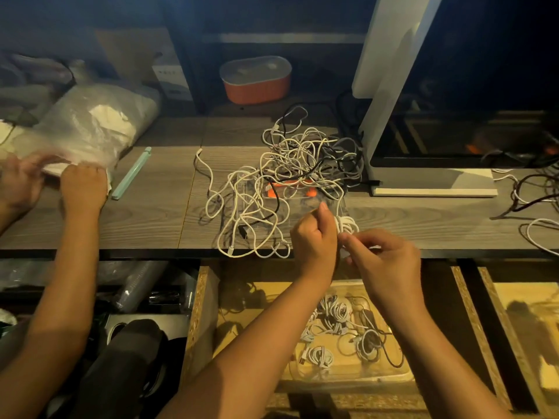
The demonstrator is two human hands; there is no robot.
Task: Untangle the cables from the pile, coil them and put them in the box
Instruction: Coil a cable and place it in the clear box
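Below, nearest the viewer, the clear plastic box (378,379) in the open drawer already holds several coiled white and black cables. Just above it, the left hand (314,237) grips a small coil of thin white cable (348,223), while the right hand (385,258) pinches its loose tail. Light, limp and springy, the coil will probably loosen unless held across its bundled middle. Farther off, the tangled pile of white and black cables (290,173) sprawls on the grey wood-grain tabletop (151,213).
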